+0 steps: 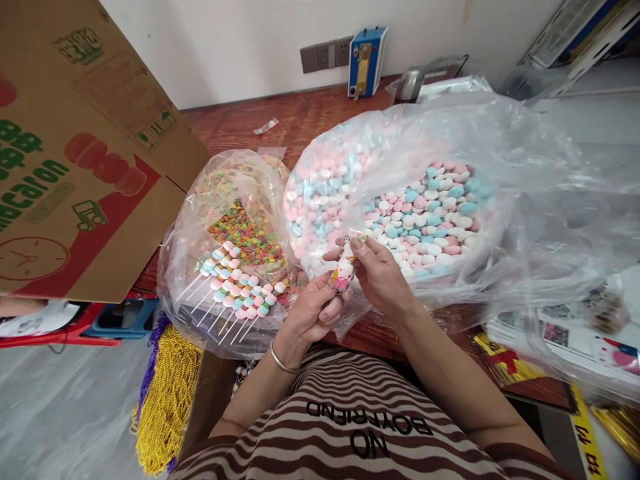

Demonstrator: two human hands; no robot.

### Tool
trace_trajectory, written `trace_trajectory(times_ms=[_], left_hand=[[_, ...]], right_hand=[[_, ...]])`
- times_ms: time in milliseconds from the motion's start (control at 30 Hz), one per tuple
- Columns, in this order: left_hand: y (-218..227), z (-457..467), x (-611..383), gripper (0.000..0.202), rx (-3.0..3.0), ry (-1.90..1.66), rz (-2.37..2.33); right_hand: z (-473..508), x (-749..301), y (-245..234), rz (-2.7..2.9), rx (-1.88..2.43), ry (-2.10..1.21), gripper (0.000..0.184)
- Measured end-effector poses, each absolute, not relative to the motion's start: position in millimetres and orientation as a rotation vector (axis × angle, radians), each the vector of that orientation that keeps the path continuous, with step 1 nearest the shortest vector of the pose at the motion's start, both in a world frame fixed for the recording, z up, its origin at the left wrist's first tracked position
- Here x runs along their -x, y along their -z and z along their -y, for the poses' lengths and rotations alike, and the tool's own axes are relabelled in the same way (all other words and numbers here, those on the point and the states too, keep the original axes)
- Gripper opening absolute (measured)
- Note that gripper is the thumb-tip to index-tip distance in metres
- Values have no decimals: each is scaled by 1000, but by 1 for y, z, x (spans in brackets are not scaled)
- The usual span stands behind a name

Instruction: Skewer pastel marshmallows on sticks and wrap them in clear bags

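My left hand (315,310) and my right hand (377,270) meet in front of me over a small candy skewer (344,269) with pink and white pieces, which both hands pinch. Behind my right hand lies a big clear plastic bag of pink, white and blue candies (430,207). To the left a second clear bag (200,267) holds small multicoloured candies (250,235) and several finished candy skewers (240,287) on white sticks, laid side by side.
A brown cardboard box (75,153) leans at the left. Yellow and purple bead strings (167,400) hang below it. A blue device (367,60) stands at the wall by the sockets. Printed packaging (575,340) lies at the right on the wooden table (300,120).
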State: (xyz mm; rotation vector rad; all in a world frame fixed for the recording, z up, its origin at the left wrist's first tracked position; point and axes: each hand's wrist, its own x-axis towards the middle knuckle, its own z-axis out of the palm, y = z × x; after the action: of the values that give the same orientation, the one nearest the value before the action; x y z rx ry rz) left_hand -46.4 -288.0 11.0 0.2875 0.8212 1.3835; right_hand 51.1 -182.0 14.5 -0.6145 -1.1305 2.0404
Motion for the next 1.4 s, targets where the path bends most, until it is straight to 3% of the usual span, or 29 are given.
trace_trajectory(times_ms=[200, 400, 600, 767, 933, 1067, 1267, 1400], left_hand=[[-8, 283, 43, 37, -248, -1519, -823], [4, 274, 37, 39, -215, -1712, -961], [-2, 290, 73, 34, -684, -1377, -1205], [-18, 292, 86, 66, -474, -1747, -971], [-32, 289, 78, 8, 24, -1814, -699], [-29, 299, 75, 24, 235, -1717, -641], [-17, 315, 57, 7, 233, -1623, -815], [-10, 319, 51, 16, 237, -1590, -933]], right_hand=[[216, -48, -6, 1235, 684, -2012, 36], [221, -55, 3, 1602, 729, -1839, 22], [213, -67, -9, 1611, 867, -1674, 7], [230, -71, -20, 2093, 848, -1520, 11], [262, -81, -18, 2222, 672, -1543, 16], [269, -95, -9, 2179, 534, -1272, 16], [273, -99, 6, 2278, 336, -821, 18], [273, -102, 9, 2338, 231, -741, 21]])
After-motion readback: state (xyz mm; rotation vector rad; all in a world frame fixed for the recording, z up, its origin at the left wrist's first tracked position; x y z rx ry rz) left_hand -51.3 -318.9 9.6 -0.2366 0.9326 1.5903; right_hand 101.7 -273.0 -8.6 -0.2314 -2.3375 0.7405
